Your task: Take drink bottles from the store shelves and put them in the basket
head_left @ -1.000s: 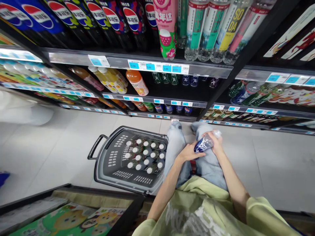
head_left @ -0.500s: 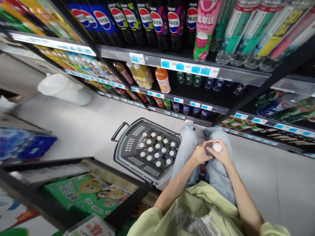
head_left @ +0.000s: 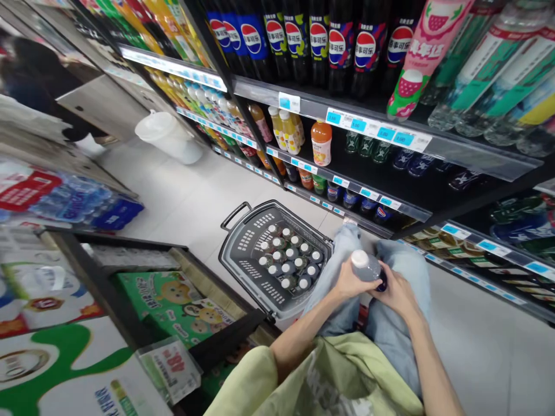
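Note:
Above my lap I hold a small bottle (head_left: pixel 366 267) with a white cap and a dark lower part, tilted with its cap toward the upper left. Around its near side wraps my left hand (head_left: pixel 347 283), closed on it. My right hand (head_left: pixel 396 293) grips the bottle's lower end. Left of my knees, a grey shopping basket (head_left: pixel 243 274) stands on the floor. Several white-capped bottles (head_left: pixel 288 267) are upright in it, packed toward its right side. The label of the held bottle is mostly hidden by my fingers.
Drink shelves (head_left: pixel 312 107) run along the front, with cola bottles (head_left: pixel 338 49) on top and an orange drink bottle (head_left: pixel 321 143) below. A white bin (head_left: pixel 167 137) stands on the floor at the far left. A display rack with green boxes (head_left: pixel 160 300) is close on my left.
The bottle has tipped so its cap now points left instead of right, with more of its body showing. My view has swung left; the basket and its bottles look unchanged.

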Demonstrator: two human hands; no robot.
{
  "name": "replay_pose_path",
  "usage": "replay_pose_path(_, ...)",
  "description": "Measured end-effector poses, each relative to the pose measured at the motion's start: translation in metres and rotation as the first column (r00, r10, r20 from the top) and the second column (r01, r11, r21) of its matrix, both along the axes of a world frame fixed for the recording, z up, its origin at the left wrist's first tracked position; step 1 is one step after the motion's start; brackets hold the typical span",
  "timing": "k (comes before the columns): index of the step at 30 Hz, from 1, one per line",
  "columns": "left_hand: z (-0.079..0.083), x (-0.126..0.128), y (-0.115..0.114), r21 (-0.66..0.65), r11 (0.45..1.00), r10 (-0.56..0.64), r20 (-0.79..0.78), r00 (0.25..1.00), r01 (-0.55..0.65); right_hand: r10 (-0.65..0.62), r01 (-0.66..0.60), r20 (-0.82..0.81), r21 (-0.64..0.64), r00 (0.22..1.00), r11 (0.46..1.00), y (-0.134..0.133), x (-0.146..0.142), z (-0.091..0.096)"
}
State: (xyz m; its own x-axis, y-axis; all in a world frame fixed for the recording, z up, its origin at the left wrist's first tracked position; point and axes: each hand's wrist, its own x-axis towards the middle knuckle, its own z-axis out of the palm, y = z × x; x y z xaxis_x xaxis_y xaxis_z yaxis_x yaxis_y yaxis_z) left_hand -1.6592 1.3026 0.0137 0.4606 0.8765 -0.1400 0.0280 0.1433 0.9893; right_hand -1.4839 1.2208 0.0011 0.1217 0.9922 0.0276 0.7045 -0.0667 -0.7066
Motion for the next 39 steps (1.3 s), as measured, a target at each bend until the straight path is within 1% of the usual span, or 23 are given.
replay_pose_path(3, 0.003, -0.025, -0.002, -0.054, 0.997, -0.046, 0.157, 0.986, 0.055, 0.102, -0.108, 0.118, 0.045, 0.988, 0.993, 0.000, -0.004, -0.001)
replay_pose_path(5, 0.004, -0.045, -0.004, -0.057, 0.998, -0.004, 0.170, 0.985, 0.014, 0.168, -0.180, 0.163, 0.068, 0.972, 0.981, 0.001, -0.005, -0.002)
replay_pose_path(8, 0.007, -0.078, -0.007, -0.013, 0.996, 0.089, 0.047, 0.995, -0.089, 0.239, -0.258, 0.216, 0.063, 0.947, 0.964, 0.003, -0.006, 0.000)
replay_pose_path(10, 0.010, -0.098, -0.008, 0.038, 0.995, 0.094, -0.062, 0.994, -0.092, 0.261, -0.280, 0.229, 0.057, 0.938, 0.958, 0.004, -0.005, 0.002)
replay_pose_path(12, 0.015, -0.114, -0.008, 0.094, 0.995, 0.052, -0.139, 0.989, -0.039, 0.264, -0.286, 0.233, 0.068, 0.936, 0.956, 0.004, -0.004, 0.004)
replay_pose_path(14, 0.022, -0.123, -0.008, 0.157, 0.987, -0.006, -0.195, 0.981, 0.037, 0.256, -0.284, 0.233, 0.093, 0.938, 0.954, 0.004, -0.002, 0.005)
replay_pose_path(17, 0.036, -0.127, -0.010, 0.221, 0.962, -0.086, -0.306, 0.948, 0.159, 0.236, -0.270, 0.218, 0.145, 0.947, 0.952, 0.002, -0.001, 0.003)
replay_pose_path(19, 0.044, -0.125, -0.012, 0.216, 0.959, -0.100, -0.351, 0.931, 0.185, 0.224, -0.258, 0.190, 0.182, 0.956, 0.949, 0.001, -0.002, 0.001)
replay_pose_path(20, 0.048, -0.123, -0.013, 0.203, 0.966, -0.080, -0.353, 0.932, 0.160, 0.223, -0.254, 0.167, 0.198, 0.960, 0.947, 0.001, -0.003, 0.001)
replay_pose_path(22, 0.052, -0.122, -0.013, 0.134, 0.990, 0.008, -0.332, 0.943, 0.038, 0.225, -0.244, 0.106, 0.218, 0.969, 0.945, 0.000, -0.005, 0.000)
replay_pose_path(23, 0.053, -0.122, -0.012, 0.063, 0.997, 0.061, -0.313, 0.948, -0.044, 0.221, -0.231, 0.072, 0.218, 0.973, 0.948, 0.000, -0.006, -0.001)
replay_pose_path(24, 0.054, -0.124, -0.011, -0.027, 0.991, 0.117, -0.287, 0.951, -0.130, 0.208, -0.211, 0.038, 0.210, 0.977, 0.955, 0.000, -0.007, -0.001)
replay_pose_path(25, 0.055, -0.126, -0.009, -0.128, 0.970, 0.170, -0.257, 0.951, -0.208, 0.184, -0.181, 0.006, 0.193, 0.983, 0.964, 0.000, -0.007, -0.001)
replay_pose_path(27, 0.058, -0.135, -0.002, -0.306, 0.897, 0.270, -0.190, 0.944, -0.318, 0.112, -0.102, -0.059, 0.148, 0.992, 0.984, -0.001, -0.005, -0.004)
replay_pose_path(28, 0.060, -0.141, 0.002, -0.364, 0.860, 0.318, -0.167, 0.933, -0.358, 0.073, -0.060, -0.097, 0.129, 0.993, 0.990, -0.001, -0.004, -0.006)
replay_pose_path(30, 0.067, -0.156, 0.011, -0.422, 0.802, 0.395, -0.156, 0.905, -0.423, 0.001, 0.019, -0.178, 0.113, 0.984, 0.993, -0.001, -0.002, -0.010)
replay_pose_path(32, 0.077, -0.175, 0.019, -0.435, 0.769, 0.442, -0.167, 0.881, -0.468, -0.050, 0.080, -0.243, 0.112, 0.969, 0.990, -0.001, -0.002, -0.015)
replay_pose_path(34, 0.087, -0.196, 0.026, -0.403, 0.760, 0.478, -0.187, 0.858, -0.511, -0.078, 0.112, -0.279, 0.106, 0.957, 0.988, 0.000, -0.002, -0.017)
replay_pose_path(37, 0.093, -0.229, 0.038, -0.255, 0.761, 0.535, -0.275, 0.799, -0.597, -0.088, 0.121, -0.310, 0.090, 0.947, 0.989, 0.003, -0.004, -0.017)
replay_pose_path(39, 0.089, -0.251, 0.049, -0.116, 0.752, 0.573, -0.373, 0.730, -0.649, -0.090, 0.124, -0.322, 0.085, 0.942, 0.989, 0.004, -0.005, -0.016)
